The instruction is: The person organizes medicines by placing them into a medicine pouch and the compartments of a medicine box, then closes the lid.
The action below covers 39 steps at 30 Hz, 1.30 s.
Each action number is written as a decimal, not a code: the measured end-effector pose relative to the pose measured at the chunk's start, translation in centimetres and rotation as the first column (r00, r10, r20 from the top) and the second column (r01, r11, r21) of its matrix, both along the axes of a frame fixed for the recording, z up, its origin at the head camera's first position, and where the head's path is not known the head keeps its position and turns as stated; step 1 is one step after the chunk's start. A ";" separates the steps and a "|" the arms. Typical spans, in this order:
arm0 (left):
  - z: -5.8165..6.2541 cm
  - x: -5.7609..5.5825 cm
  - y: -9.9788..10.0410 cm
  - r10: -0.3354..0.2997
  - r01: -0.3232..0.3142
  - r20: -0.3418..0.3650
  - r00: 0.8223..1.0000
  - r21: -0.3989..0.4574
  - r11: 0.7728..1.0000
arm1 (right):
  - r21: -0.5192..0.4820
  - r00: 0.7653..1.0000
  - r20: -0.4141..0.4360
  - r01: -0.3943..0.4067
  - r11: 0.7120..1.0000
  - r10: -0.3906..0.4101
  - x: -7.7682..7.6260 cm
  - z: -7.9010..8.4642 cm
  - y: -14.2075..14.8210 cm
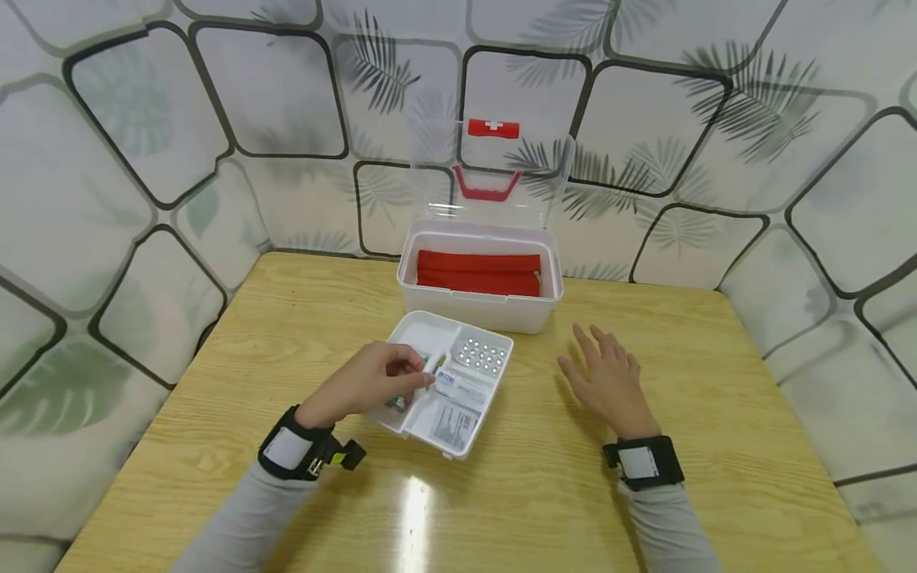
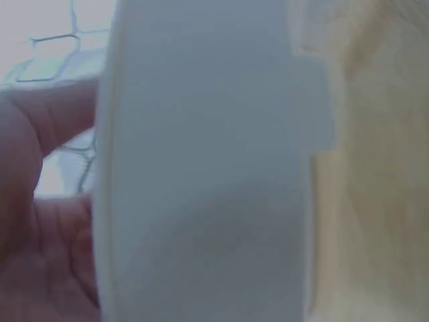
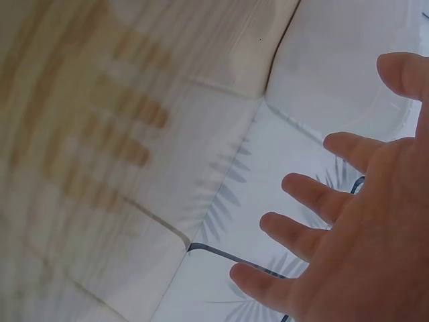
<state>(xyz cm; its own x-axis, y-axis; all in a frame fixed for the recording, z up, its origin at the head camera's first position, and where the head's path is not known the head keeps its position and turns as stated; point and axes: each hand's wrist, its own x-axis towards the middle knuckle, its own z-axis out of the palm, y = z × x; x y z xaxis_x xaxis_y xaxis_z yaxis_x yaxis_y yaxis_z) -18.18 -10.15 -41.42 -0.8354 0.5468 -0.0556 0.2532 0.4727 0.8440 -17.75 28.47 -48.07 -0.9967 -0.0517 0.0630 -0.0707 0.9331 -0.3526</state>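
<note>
My left hand (image 1: 372,380) is over a white divided tray (image 1: 424,333) in the head view, its thumb and fingers curled together at a slim white stick-like item (image 1: 434,363). In the left wrist view the tray's outer wall (image 2: 208,134) hides the fingertips. The tray holds a blister pack of pills (image 1: 481,356), a white packet with blue print (image 1: 458,387), a packet with dark print (image 1: 454,423) and small items partly under the hand. My right hand (image 1: 609,386), to the right of the tray, holds nothing; its fingers are spread above the table.
Behind the tray stands a white box (image 1: 473,310) with red cloth-like contents (image 1: 478,273). Its clear lid is raised, with a red handle (image 1: 489,191) and a red white-cross label (image 1: 493,128). A patterned backdrop (image 1: 286,95) encloses the wooden table (image 1: 544,493) at back and sides.
</note>
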 end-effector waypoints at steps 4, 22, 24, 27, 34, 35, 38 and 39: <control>2.5 -0.3 0.7 0.108 -0.111 0.044 0.993 0.081 0.991 | -0.002 1.000 0.010 0.004 1.000 -0.004 0.0 0.1 0.2; 7.6 -13.8 6.5 0.377 -0.379 -0.325 0.867 0.061 0.924 | -0.023 1.000 0.010 0.008 1.000 -0.008 -0.1 0.1 0.0; 7.0 -14.8 7.2 0.377 -0.385 -0.321 0.869 0.042 0.922 | -0.020 1.000 0.015 0.007 1.000 -0.007 0.0 0.1 -0.1; 6.2 -15.7 8.0 0.376 -0.394 -0.311 0.873 0.005 0.919 | -0.015 1.000 0.025 0.008 1.000 -0.007 0.1 0.1 -0.1; 4.9 -16.3 8.0 0.358 -0.385 -0.324 0.876 -0.022 0.922 | -0.011 0.999 0.039 0.003 1.000 -0.003 0.0 -0.1 -0.3; 4.8 -16.3 7.9 0.358 -0.387 -0.325 0.875 -0.027 0.921 | -0.013 0.999 0.040 0.002 1.000 -0.001 0.1 -0.1 -0.4; 4.4 -16.3 7.7 0.359 -0.393 -0.327 0.874 -0.040 0.919 | -0.013 0.999 0.048 0.003 1.000 -0.003 0.1 -0.2 -0.5; 4.4 -16.3 7.6 0.360 -0.395 -0.329 0.873 -0.045 0.918 | -0.015 0.999 0.050 0.004 1.000 -0.003 0.1 -0.2 -0.5</control>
